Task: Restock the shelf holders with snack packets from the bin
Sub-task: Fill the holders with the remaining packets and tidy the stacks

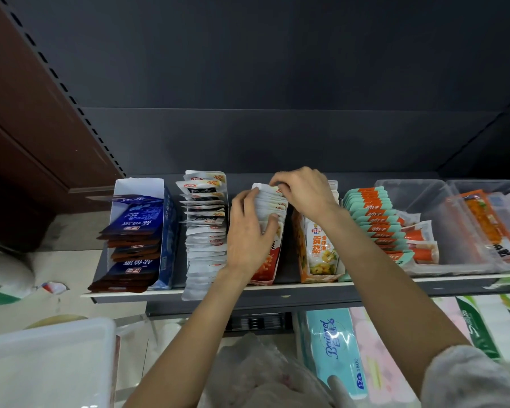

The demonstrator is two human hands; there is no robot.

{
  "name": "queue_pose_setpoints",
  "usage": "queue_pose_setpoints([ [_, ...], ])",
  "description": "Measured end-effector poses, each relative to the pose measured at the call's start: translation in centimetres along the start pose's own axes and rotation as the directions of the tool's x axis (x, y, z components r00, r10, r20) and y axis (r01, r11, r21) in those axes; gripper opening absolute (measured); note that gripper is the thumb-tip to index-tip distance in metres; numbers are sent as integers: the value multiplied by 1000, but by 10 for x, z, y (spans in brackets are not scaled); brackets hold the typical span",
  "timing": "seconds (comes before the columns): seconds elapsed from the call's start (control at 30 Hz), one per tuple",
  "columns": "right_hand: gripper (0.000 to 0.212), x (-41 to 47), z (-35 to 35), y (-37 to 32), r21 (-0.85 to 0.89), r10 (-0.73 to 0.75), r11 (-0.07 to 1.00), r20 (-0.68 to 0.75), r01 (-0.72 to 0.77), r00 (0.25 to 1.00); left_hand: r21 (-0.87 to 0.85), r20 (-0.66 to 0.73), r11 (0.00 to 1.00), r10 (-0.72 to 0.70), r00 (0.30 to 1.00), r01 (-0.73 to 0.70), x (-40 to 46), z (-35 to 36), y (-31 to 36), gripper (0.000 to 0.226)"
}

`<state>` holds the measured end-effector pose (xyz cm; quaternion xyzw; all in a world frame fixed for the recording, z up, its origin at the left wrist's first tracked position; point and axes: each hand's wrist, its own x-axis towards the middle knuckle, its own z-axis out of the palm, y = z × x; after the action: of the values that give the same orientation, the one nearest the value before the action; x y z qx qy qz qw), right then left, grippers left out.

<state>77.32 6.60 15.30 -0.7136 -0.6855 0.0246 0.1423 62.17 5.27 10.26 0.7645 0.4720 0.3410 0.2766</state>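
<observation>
Packets [272, 206] pinched between left hand [249, 234] fingers, right hand [303, 191] atop.

White snack packets [272, 203] stand upright, stacked in red-fronted holder [267, 267]; mid-shelf.

Below the shelf you see a blue tissue pack [337, 346] beside pink packs [374, 357] and green-white packs [480, 325]; a brown wooden cabinet [27, 113] stands at left.

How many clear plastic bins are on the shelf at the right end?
2: one clear bin beside the orange-and-teal packets, a second clear bin right of it at the frame edge. More may sit beyond view.
</observation>
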Motion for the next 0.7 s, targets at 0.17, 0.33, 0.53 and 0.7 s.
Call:
queue_pose_setpoints([
  [0.17, 22, 1, -14, 4, 200, -16, 980, 126, -10, 992, 20, 52, 1000, -4, 999, 3, 4, -2, -1, 62],
  [0.33, 15, 10, -10, 2, -33, -70, 997, 138, 75, 988, 211, 98, 977, 4, 995, -25, 8, -1, 3, 59],
  [0.53, 18, 13, -2, -3, -145, -89, 985, 69, 98, 994, 147, 143, 989, -49, 989, 28, 1, -1, 6, 59],
  [0.7, 17, 10, -16, 1, 102, -89, 991, 18, 87, 996, 67, 167, 996, -77, 983, 66, 1, -1, 6, 63],
])
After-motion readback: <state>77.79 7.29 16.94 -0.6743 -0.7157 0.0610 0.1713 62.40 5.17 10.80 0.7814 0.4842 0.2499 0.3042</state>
